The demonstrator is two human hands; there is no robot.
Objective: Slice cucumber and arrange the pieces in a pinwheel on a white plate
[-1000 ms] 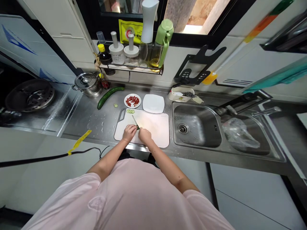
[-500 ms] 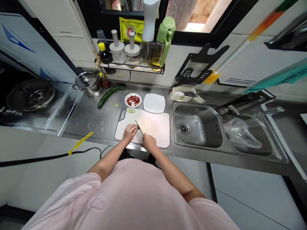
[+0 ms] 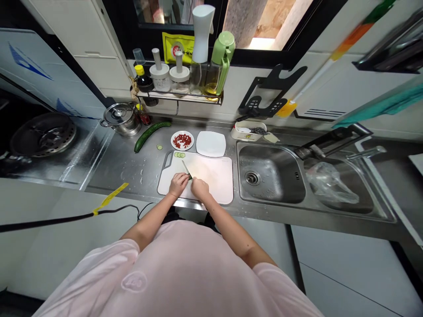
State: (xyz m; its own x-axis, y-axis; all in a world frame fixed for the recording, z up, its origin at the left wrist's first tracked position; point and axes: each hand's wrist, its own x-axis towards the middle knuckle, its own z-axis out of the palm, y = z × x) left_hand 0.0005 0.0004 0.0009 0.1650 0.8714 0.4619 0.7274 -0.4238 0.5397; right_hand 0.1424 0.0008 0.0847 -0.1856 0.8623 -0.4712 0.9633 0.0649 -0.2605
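Note:
A white cutting board [image 3: 214, 180] lies on the steel counter in front of me. My right hand [image 3: 200, 188] is closed round the handle of a knife [image 3: 186, 167], whose blade points away and to the left. On the board, my left hand [image 3: 179, 184] is closed on a small green cucumber piece [image 3: 189, 176], mostly hidden by the fingers and touching or close to the blade. A few pale cucumber slices [image 3: 179, 155] rest near the board's top left corner. One more slice [image 3: 159, 147] is on the counter beside a long whole cucumber [image 3: 150, 134].
Behind the board stand a plate of chopped red pieces [image 3: 182, 141] and a white square plate [image 3: 210, 144]. A lidded pot [image 3: 121, 119] is at the left, a sink [image 3: 272, 176] at the right. Above hangs a rack [image 3: 180, 97] with bottles and jars.
My right hand has moved a little up and left with the knife, nearer my left hand. The whole view has shifted slightly. My left hand stays on the cucumber piece.

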